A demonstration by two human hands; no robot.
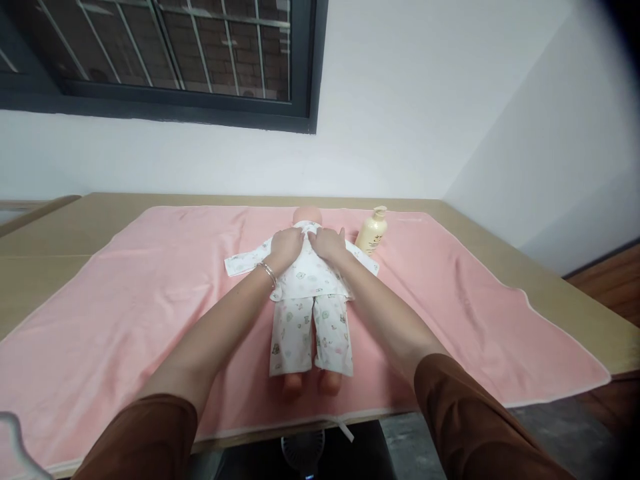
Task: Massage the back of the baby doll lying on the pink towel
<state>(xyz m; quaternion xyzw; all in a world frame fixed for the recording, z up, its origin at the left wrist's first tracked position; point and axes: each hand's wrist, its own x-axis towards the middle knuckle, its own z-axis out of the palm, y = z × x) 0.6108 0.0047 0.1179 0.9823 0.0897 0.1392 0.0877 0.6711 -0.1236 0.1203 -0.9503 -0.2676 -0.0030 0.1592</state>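
Note:
A baby doll (307, 214) lies on its back with its feet toward me. It wears a white printed shirt (307, 279) and matching trousers (293, 337). At the upper chest, just below the neck, my left hand (287, 247) has its fingers curled on the shirt's front. Close beside it, my right hand (327, 245) is curled on the other side of the front, its thumb toward the middle. Both hands seem to grip the shirt's edges, though the fingertips are mostly hidden. The sleeves spread out to either side.
A pink blanket (190, 287) covers much of the wooden table (560, 313). To the right of the doll stands a cream pump bottle (371, 232). Behind are a white wall and a dark-framed window (300, 125). A small fan (303, 448) shows below the front edge.

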